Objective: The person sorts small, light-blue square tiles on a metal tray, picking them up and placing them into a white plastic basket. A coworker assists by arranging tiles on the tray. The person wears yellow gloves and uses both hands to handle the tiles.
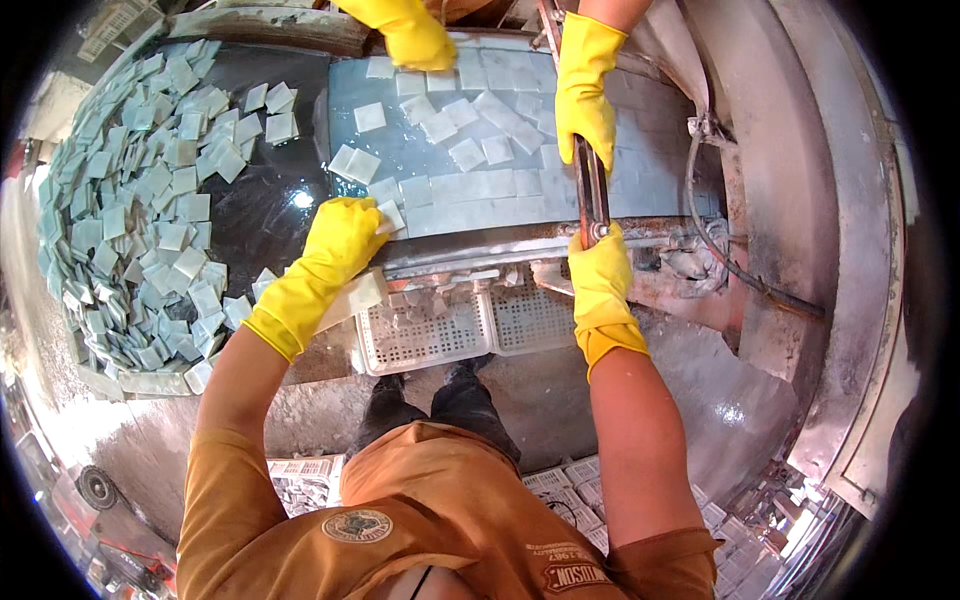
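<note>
Gripping bar (592,195), right hand (602,272); left hand (343,240) pinching tile (393,217). Uneven pull against co-worker's hand (586,110) could skew bar, nudging laid tiles (474,187).

Between the heap of pale tiles (150,205) and the blue part of the table (345,110), a dark wet strip (290,165) gives my left hand (345,240) a lane away from me, with a few stray tiles (281,127) along it. To my right the metal bar (593,195) crosses the table, and my right hand (603,275) and a co-worker's hand (586,95) crowd it. The co-worker's other hand (415,38) blocks the far edge. White baskets (428,335) fill space below the near edge.
</note>
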Action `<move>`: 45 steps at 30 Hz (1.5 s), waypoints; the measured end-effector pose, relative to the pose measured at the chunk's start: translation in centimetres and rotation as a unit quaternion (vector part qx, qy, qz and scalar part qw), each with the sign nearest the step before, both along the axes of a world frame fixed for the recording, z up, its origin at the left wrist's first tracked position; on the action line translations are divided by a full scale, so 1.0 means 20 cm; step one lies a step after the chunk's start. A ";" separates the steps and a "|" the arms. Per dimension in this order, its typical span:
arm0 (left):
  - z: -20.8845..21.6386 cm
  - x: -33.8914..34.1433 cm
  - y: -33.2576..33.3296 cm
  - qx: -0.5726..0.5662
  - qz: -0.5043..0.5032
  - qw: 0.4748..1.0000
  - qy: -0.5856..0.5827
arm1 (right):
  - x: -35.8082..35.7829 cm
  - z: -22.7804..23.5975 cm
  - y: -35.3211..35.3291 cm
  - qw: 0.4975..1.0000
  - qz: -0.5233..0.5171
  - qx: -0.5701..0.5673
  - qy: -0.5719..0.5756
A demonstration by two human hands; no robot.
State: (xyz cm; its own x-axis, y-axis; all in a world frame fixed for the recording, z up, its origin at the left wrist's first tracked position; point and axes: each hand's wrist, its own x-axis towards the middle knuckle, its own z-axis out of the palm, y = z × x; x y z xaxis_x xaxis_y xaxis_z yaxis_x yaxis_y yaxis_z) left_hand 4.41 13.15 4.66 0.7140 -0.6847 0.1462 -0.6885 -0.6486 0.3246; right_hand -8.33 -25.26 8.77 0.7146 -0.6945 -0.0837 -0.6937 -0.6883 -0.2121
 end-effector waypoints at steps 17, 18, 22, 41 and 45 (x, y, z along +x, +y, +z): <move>-0.03 0.00 0.13 -0.035 -0.045 0.997 0.053 | -0.01 -0.06 -0.01 0.999 0.007 -0.031 -0.006; -0.02 -0.01 0.13 -0.072 -0.033 0.996 0.046 | 0.01 -0.06 0.00 0.999 0.010 -0.048 0.006; 0.07 0.19 0.07 -0.058 0.038 0.998 0.006 | -0.01 -0.04 -0.01 1.000 -0.005 -0.016 -0.004; -0.04 0.31 0.19 0.114 -0.040 0.992 0.024 | 0.00 -0.04 0.01 1.000 -0.002 -0.020 -0.004; 0.05 0.33 0.07 0.220 0.008 0.973 0.069 | 0.01 0.00 0.02 1.000 -0.003 -0.004 0.002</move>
